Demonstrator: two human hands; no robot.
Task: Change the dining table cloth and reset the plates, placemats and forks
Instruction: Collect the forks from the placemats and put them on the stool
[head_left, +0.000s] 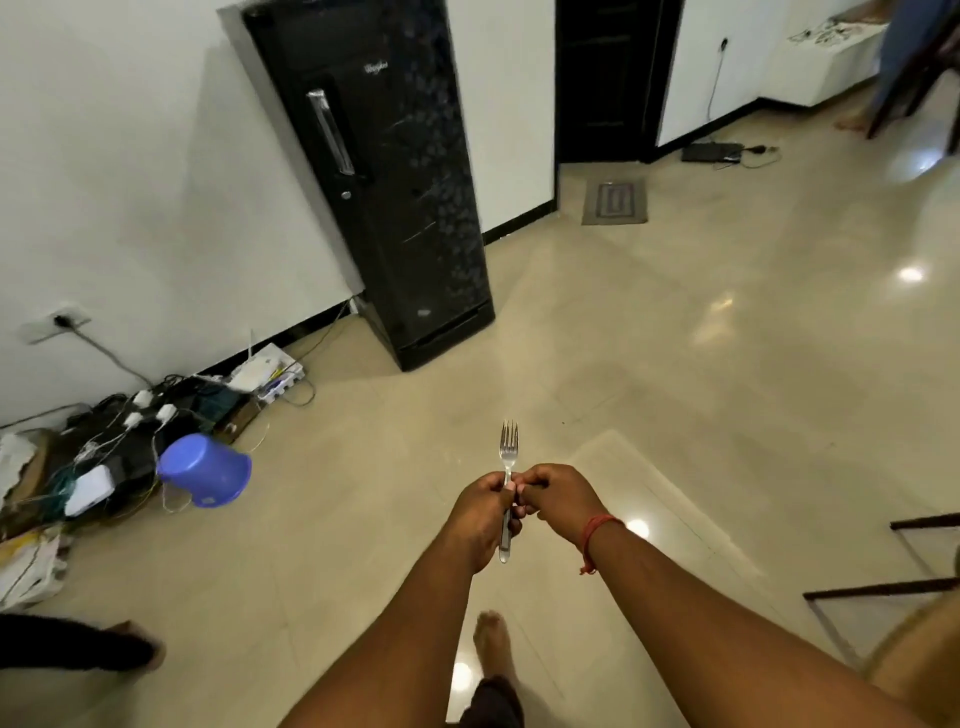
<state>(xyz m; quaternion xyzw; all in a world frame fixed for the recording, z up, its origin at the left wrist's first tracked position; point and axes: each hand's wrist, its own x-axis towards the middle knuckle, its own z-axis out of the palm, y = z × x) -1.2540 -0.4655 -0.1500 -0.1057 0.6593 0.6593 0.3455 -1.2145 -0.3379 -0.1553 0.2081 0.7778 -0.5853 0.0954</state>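
A metal fork (508, 451) points its tines away from me, held above the beige tiled floor. My left hand (483, 514) grips its handle, whose end sticks out below the fist. My right hand (558, 496), with a red thread on the wrist, is curled and pinches the fork's neck right beside the left thumb. It may be several forks stacked; I cannot tell. No dining table, cloth, plates or placemats are in sight.
A black fridge (384, 182) stands against the white wall ahead. A purple bucket (208, 470) lies by tangled cables and chargers (119, 431) at left. A dark-framed glass piece (893, 587) sits at right. Another person's foot (130, 642) is at lower left.
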